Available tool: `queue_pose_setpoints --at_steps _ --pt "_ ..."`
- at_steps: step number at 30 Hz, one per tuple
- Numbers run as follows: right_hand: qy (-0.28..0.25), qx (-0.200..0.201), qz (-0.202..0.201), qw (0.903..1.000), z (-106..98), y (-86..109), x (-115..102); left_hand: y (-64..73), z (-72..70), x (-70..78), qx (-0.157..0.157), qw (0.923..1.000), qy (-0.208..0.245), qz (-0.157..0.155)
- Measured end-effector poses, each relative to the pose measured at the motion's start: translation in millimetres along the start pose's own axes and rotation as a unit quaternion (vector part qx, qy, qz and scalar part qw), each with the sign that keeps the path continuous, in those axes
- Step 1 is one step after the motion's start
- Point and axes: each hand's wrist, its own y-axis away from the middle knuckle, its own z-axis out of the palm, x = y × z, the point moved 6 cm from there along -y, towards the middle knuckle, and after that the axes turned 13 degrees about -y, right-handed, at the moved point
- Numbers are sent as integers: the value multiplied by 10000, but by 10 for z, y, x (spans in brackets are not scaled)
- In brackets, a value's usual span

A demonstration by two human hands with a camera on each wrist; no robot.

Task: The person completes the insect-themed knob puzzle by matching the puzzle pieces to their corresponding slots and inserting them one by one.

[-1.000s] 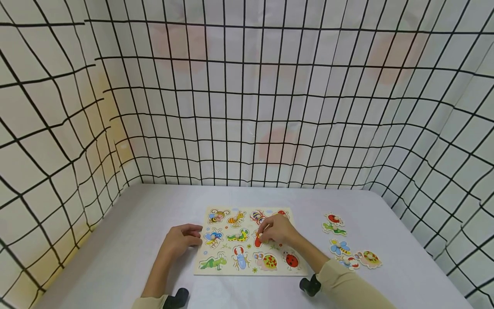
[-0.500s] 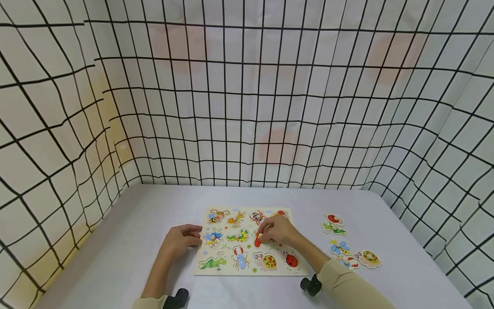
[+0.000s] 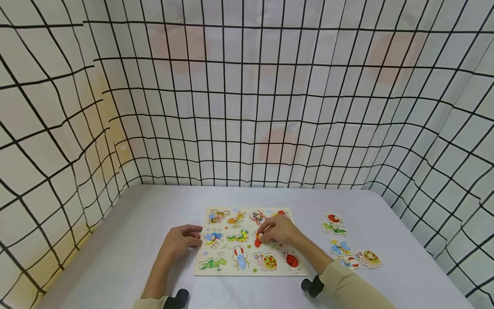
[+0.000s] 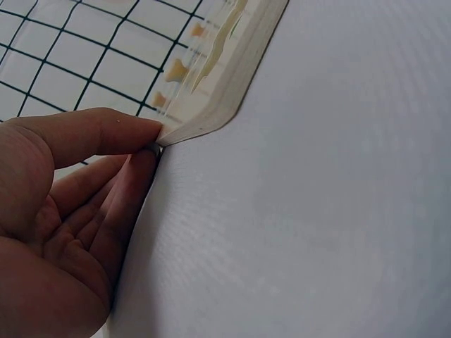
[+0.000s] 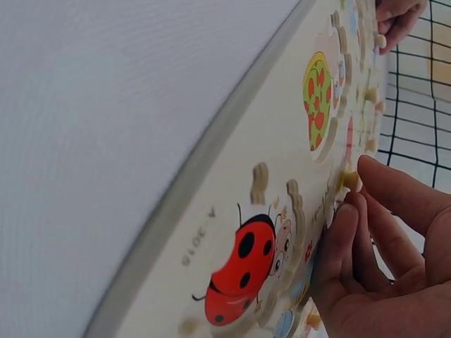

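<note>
A wooden peg puzzle board (image 3: 227, 273) printed with insects lies on the table. My left hand (image 3: 179, 240) rests at its left side, fingertips touching the edge; the left wrist view shows a fingertip right at the board's rounded corner (image 4: 211, 120). Over the board's right half, my right hand (image 3: 283, 230) pinches a red puzzle piece (image 3: 257, 243) by its small knob. That wooden knob (image 5: 350, 180) shows between thumb and forefinger in the right wrist view. Much of the red piece is hidden by the fingers. In front of it, a printed ladybug recess (image 5: 245, 260) holds no piece.
Loose pieces lie right of the board: a ladybug (image 3: 334, 219), a green grasshopper (image 3: 335, 230), a blue-winged insect (image 3: 339, 247), a red-and-white one (image 3: 350, 262) and a snail (image 3: 369, 258). Some overlap. A black-gridded white cloth wall (image 3: 251, 107) surrounds the table.
</note>
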Motion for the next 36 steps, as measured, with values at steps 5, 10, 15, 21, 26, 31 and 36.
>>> queue_pose_setpoints --at_steps 5,10,15,21,26,31,36 --pt "-12 2 64 10000 -85 22 -4 -3 -1 -12 -22 10000 -3 -52" --pt "61 103 95 9999 -224 37 48 -10 -6 -20 -18 9999 -39 -131" --pt "76 202 192 9996 -387 81 102 3 -11 -9 -42 9999 -46 -128" --pt "5 230 321 9992 -557 152 124 12 -17 -2 -44 9999 -19 -164" --pt "21 167 350 9992 -686 237 132 4 -6 -3 -48 9998 -10 -181" --pt "45 169 346 9992 -831 337 143 -4 -5 -4 -50 9998 -16 -181" --pt "112 248 475 9985 -976 417 193 -3 -8 -19 -56 9997 -69 -213"
